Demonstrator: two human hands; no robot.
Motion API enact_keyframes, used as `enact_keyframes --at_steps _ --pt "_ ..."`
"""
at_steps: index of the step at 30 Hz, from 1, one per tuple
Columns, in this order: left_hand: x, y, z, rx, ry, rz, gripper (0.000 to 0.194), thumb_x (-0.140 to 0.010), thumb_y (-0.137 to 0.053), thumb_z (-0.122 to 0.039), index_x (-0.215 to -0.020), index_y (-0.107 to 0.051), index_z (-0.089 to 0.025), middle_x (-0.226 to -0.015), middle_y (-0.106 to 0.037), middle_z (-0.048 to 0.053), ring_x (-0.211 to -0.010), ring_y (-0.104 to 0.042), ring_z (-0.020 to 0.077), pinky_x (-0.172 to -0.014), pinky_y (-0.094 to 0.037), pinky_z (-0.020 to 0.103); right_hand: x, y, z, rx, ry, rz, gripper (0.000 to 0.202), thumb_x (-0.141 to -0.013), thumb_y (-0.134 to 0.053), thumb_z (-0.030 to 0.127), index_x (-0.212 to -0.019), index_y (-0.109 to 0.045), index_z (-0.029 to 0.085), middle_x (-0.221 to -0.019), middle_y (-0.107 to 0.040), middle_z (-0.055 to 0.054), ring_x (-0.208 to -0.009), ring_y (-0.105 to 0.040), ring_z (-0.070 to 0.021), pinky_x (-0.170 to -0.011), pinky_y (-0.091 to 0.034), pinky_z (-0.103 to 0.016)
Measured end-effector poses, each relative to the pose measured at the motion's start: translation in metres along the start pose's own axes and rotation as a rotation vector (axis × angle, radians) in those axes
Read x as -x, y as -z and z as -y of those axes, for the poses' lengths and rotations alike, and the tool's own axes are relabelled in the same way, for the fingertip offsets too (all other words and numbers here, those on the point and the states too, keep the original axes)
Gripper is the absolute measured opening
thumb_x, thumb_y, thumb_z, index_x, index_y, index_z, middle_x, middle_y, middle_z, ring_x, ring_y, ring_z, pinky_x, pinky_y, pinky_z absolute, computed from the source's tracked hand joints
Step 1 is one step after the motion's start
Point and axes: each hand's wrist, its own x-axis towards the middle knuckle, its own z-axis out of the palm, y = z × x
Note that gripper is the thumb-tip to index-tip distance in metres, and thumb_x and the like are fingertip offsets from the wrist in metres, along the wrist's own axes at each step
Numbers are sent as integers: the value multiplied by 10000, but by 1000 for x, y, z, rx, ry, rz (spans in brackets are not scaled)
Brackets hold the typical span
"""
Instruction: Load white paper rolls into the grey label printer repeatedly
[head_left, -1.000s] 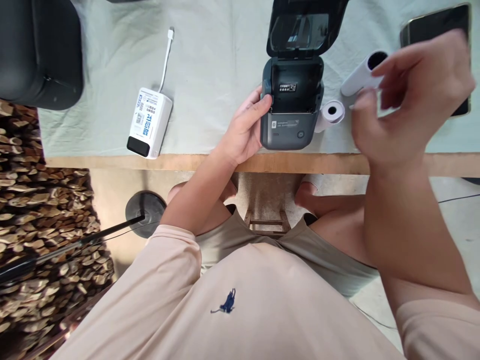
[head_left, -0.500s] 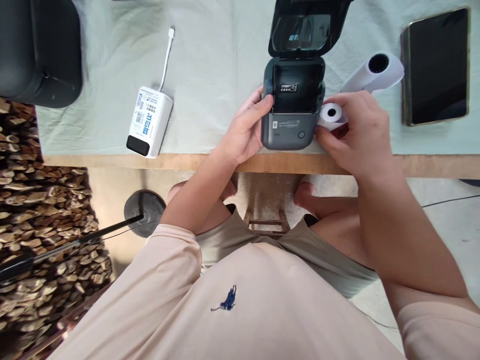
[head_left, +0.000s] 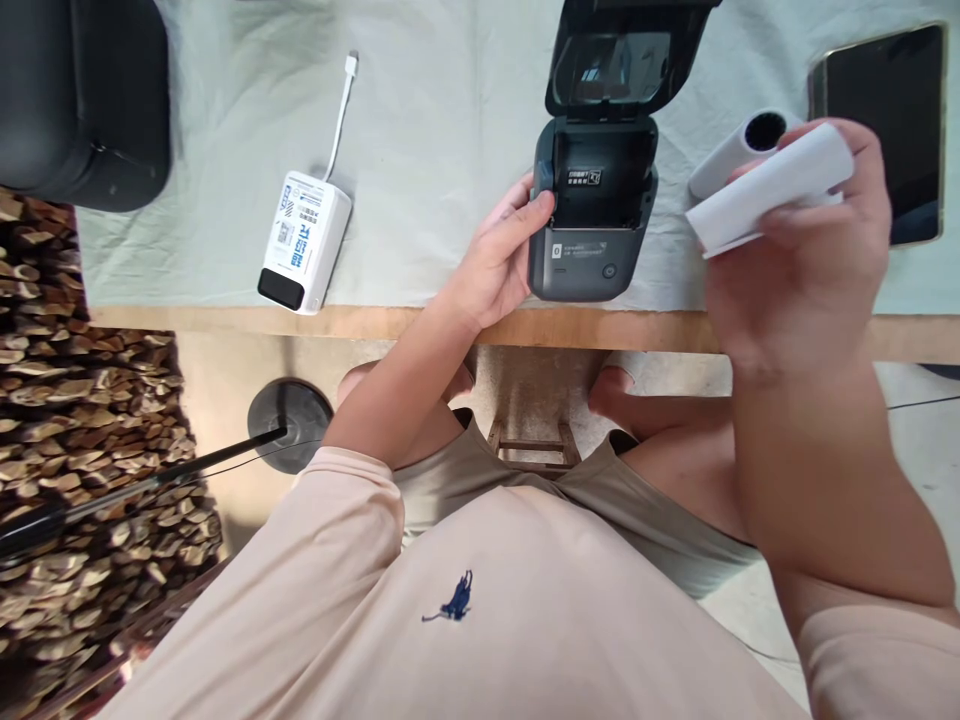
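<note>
My left hand (head_left: 499, 255) grips the left side of a dark grey label printer (head_left: 589, 262), thumb on its upper edge. The printer's lid (head_left: 626, 60) is tipped back and its paper bay shows a small label, with no roll inside. To the right, my right hand (head_left: 810, 240) is closed around a white paper roll (head_left: 776, 190), which lies slantwise with its loose edge toward the printer. Behind that roll rests a larger white roll (head_left: 724, 160) with a black core, partly covered by my right hand.
A tablet (head_left: 911, 130) lies at the right, partly behind my right hand. On the left are a white power bank (head_left: 304, 240) with a short cable and a black case (head_left: 82, 100). The table's wooden edge (head_left: 360, 320) runs nearest me. Stacked firewood (head_left: 97, 400) stands at the lower left.
My right hand has lifted the small paper roll away from beside the printer, moving right and turning it lengthwise. My left hand stays on the printer.
</note>
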Motion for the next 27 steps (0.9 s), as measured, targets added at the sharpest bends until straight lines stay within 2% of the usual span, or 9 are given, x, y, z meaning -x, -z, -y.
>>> enact_keyframes --at_steps 4,6,8,11,13,16,19,23,27 --pt "0 1 0 -36 10 10 273 -999 -495 -285 -1201 -662 -209 -1065 -763 33 -1346 -634 259 -1086 -580 399 4 -3 15 -360 -272 120 556 -593 -533 327 -1143 -457 289 -1040 -574 9 -890 -618 -89 -635 -521 -228" --pt "0 1 -1 -29 22 11 293 -997 -501 -283 -1236 -652 -208 -1108 -763 48 -1354 -628 270 -1105 -570 420 4 -7 18 -563 -382 112 535 -564 -609 284 -1082 -480 272 -1018 -594 31 -851 -610 -68 -594 -520 -186" --pt "0 1 -1 -18 31 3 310 -991 -512 -277 -1263 -644 -208 -1135 -764 62 -1358 -626 278 -1115 -564 435 2 -11 16 -652 -406 67 550 -536 -664 247 -1057 -490 263 -1014 -603 41 -843 -607 -57 -596 -535 -164" --pt "0 1 -2 -19 38 -14 323 -985 -526 -277 -1280 -641 -212 -1137 -766 65 -1356 -627 279 -1107 -571 435 -2 -17 11 -607 -298 45 627 -567 -743 299 -1134 -478 316 -992 -579 55 -888 -625 -50 -654 -569 -151" --pt "0 1 -1 -28 39 -8 316 -986 -524 -283 -1272 -647 -232 -1151 -765 57 -1359 -626 267 -1101 -579 420 -3 -22 10 -494 -163 73 619 -662 -758 372 -1204 -459 365 -1076 -559 61 -949 -633 -42 -694 -583 -157" --pt "0 2 1 -40 21 15 277 -985 -532 -286 -1227 -658 -239 -1134 -761 37 -1364 -622 258 -1089 -591 409 -3 -29 11 -127 268 39 442 -845 -661 404 -1258 -507 382 -1277 -494 62 -1064 -597 -15 -812 -569 -148" --pt "0 3 3 -45 -21 35 234 -977 -566 -274 -1185 -649 -207 -1056 -744 15 -1362 -624 263 -1073 -599 401 -7 -36 14 210 636 13 348 -856 -656 341 -1193 -580 298 -1175 -529 30 -1036 -566 -10 -850 -507 -146" --pt "2 4 5 -62 -37 42 228 -974 -577 -249 -1191 -634 -209 -1017 -724 -1 -1358 -627 261 -1054 -609 385 -19 -41 18 527 720 51 215 -829 -622 243 -1023 -579 161 -1035 -614 -17 -956 -594 -75 -847 -467 -224" --pt "2 4 5 -31 -37 63 200 -966 -580 -233 -1156 -642 -213 -1064 -732 12 -1384 -607 262 -1088 -602 390 -29 -42 18 827 668 92 181 -863 -542 256 -1019 -565 166 -1028 -621 -43 -938 -571 -107 -790 -416 -244"
